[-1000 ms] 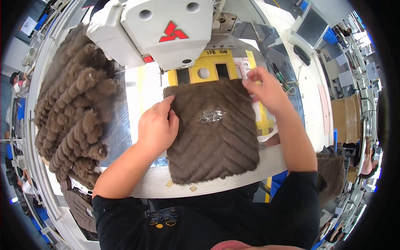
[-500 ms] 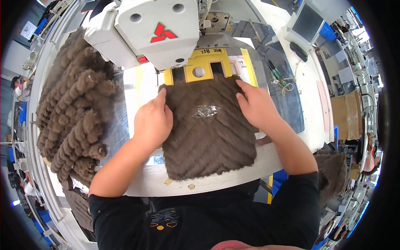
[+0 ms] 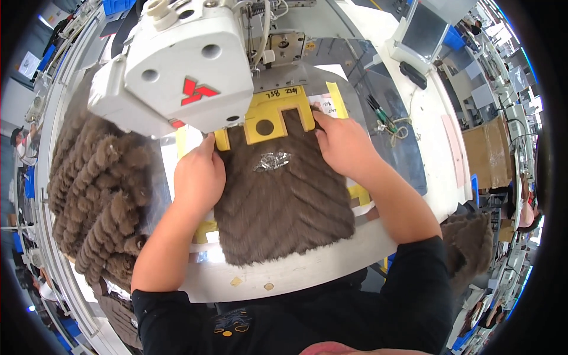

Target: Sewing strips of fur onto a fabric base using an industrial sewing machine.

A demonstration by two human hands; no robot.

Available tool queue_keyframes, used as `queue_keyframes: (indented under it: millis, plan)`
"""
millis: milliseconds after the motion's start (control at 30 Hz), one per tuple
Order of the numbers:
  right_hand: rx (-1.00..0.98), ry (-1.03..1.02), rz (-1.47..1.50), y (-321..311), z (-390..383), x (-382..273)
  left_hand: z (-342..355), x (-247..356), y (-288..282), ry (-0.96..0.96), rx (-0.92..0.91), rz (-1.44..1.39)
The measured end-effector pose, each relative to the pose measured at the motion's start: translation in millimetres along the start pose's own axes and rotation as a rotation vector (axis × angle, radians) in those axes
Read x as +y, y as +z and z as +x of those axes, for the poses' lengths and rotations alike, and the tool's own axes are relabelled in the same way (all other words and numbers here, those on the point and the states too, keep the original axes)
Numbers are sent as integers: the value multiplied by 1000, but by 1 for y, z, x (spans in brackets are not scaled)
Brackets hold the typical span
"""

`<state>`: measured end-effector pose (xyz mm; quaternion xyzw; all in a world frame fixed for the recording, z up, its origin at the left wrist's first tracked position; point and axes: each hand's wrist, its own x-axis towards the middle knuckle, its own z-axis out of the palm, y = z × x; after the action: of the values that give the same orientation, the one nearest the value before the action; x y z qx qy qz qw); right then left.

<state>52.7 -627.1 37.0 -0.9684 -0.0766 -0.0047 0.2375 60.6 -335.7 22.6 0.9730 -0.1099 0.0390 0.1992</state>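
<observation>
A brown fur panel [image 3: 290, 204] lies flat on the machine bed, its far edge tucked beneath a yellow notched plate [image 3: 275, 106]. Brown fur shows through the plate's slots, and its round hole looks dark. A small shiny silver patch [image 3: 272, 161] sits on the panel's upper middle. My left hand [image 3: 200, 176] pinches the panel's far left corner, close to the plate's left prong. At the far right corner, my right hand [image 3: 346, 145] has thumb and fingers closed on the edge. The fingertips underneath are hidden.
A white sewing machine head [image 3: 183, 68] overhangs the plate at the upper left. Ridged brown fur pieces [image 3: 106, 195] are heaped on the left. Green-handled snips [image 3: 383, 115] and a monitor [image 3: 423, 29] stand to the right. More brown fur [image 3: 467, 248] lies low right.
The fur panel has slid farther under the yellow plate, so fur now fills slots that looked black before. Both hands moved with it. The whole view has shifted, with the machine appearing lower and farther left.
</observation>
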Motion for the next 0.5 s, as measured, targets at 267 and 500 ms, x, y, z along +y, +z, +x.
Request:
queue_keyframes:
  millis: [267,500]
  plan:
    - [-78,95,-15,-4,8,-1,-1,-6,0,21,-9,-28]
    - [-97,-19,-163,2,-2,2,-5,-9,0,85,26,-28]
